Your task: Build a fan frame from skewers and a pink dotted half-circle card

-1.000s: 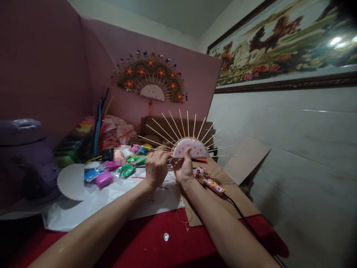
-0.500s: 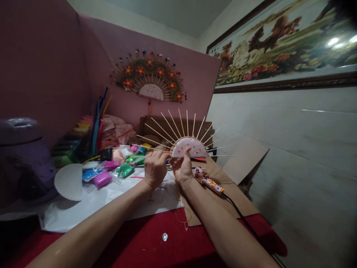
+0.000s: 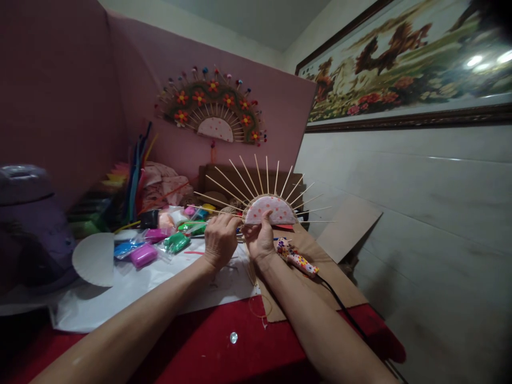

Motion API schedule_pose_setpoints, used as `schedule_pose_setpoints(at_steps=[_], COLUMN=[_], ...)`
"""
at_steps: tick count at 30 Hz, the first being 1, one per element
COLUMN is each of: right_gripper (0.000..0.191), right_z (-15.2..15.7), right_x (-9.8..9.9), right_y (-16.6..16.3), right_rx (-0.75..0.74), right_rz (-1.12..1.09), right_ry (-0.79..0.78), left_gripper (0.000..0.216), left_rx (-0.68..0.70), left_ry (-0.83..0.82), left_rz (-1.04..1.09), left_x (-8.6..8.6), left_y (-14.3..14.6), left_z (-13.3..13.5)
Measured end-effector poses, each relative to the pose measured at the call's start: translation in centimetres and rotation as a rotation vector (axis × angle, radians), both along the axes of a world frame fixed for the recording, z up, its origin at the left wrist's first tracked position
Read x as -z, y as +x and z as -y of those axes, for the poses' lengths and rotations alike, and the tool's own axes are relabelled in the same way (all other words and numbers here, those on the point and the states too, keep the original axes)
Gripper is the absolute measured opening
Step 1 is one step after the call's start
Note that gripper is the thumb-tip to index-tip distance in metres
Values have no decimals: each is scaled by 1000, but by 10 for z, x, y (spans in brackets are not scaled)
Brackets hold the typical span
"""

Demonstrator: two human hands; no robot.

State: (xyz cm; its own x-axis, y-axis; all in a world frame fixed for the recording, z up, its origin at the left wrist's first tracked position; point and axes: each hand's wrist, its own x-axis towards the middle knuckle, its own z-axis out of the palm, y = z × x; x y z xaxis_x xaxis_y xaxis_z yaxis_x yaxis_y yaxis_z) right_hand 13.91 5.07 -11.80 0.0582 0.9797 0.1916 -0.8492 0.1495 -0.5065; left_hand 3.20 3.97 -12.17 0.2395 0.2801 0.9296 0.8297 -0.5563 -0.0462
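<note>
A half-round fan frame stands upright in front of me, faced in white cloth with orange dots. Thin wooden sticks fan out from its curved edge, which is trimmed with brown twine. My right hand grips it from below, thumb on the cloth and fingers behind. Close by, my left hand is closed in a pinch at the frame's lower left corner, by the lowest sticks. What its fingertips hold is hidden.
A flower-patterned glue gun with a black cord lies on the cardboard. Coloured clay packets, a white half-disc and a purple canister are left. A decorated fan hangs behind; a gem lies on red cloth.
The whole view has shifted slightly, so things sit a little further left. Both hands keep nearly the same places on the fan frame.
</note>
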Motion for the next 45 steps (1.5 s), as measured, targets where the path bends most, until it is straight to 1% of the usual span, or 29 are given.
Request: schedule_pose_setpoints(at_steps=[3, 10, 18, 29, 34, 39, 45], right_gripper=[47, 43, 43, 44, 48, 44, 46], right_z=[1, 1, 0, 2, 1, 0, -1], right_x=[-1, -1, 0, -6, -7, -6, -5], right_y=[-1, 0, 2, 6, 7, 7, 7], right_rx=[3, -22, 19, 25, 37, 39, 68], right_rz=[20, -34, 9, -8, -32, -60, -9], right_ry=[-9, 1, -3, 44, 15, 11, -10], left_gripper=[15, 14, 14, 20, 19, 19, 18], left_rx=[12, 24, 27, 112, 118, 115, 118], left_ry=[11, 29, 6, 40, 30, 25, 17], left_rz=[1, 25, 14, 49, 44, 55, 52], left_x=[-1, -5, -2, -3, -3, -2, 1], left_y=[-1, -1, -1, 3, 4, 5, 6], left_z=[0, 1, 1, 1, 4, 4, 3])
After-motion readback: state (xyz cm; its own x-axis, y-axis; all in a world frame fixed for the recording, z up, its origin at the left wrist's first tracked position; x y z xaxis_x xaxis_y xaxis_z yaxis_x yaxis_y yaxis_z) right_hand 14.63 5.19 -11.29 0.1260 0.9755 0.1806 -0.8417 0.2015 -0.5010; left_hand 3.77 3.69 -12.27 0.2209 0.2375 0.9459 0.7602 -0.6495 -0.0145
